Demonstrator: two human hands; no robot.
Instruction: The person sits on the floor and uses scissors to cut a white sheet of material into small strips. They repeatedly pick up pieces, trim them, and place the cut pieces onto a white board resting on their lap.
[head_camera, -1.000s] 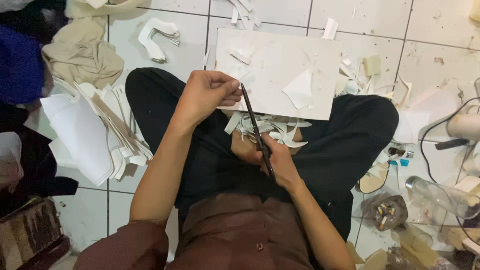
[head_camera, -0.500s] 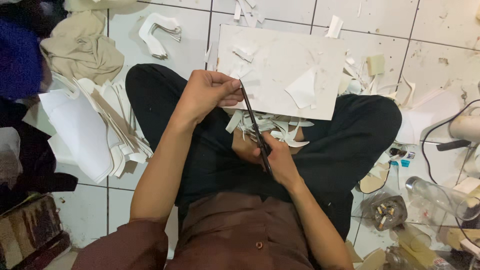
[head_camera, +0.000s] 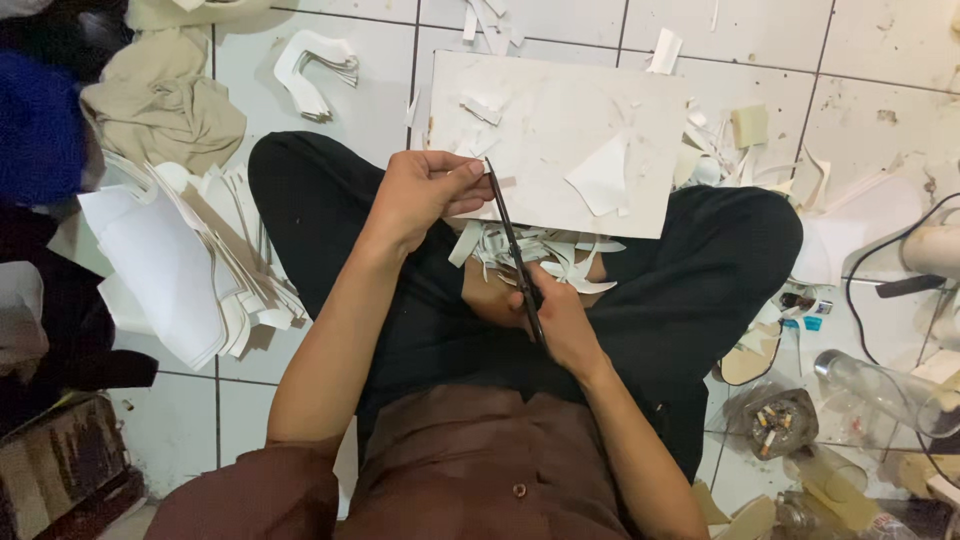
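The long dark-bladed metal scissors (head_camera: 515, 250) run on a slant from the right hand (head_camera: 555, 320) up to the left hand (head_camera: 425, 195), above the lap of the seated person in black trousers (head_camera: 330, 220). The right hand is closed around the handle end, which is hidden inside the grip. The blade tips end at the left fingertips (head_camera: 478, 172). Whether the blades are parted or together cannot be told, since they are seen edge-on as a single dark line.

The left hand is curled shut, fingers folded toward the palm, at the near edge of the flat white rectangular board (head_camera: 560, 140). What it pinches is too small to make out; the blade tips meet it there.

Directly beyond the left-hand grip, the board lies across the knees and the tiled floor (head_camera: 880, 60). A white triangular offcut (head_camera: 603, 178) rests on it, to the right of the blade tips.

Between the two grips, under the blades, a heap of narrow white paper strips (head_camera: 540, 250) lies in the lap.

Well to the left of the left forearm, a fanned stack of white cut sheets (head_camera: 180, 260) lies on the floor. Well to the right of the right hand, a clear plastic bottle (head_camera: 885, 390) lies on its side.
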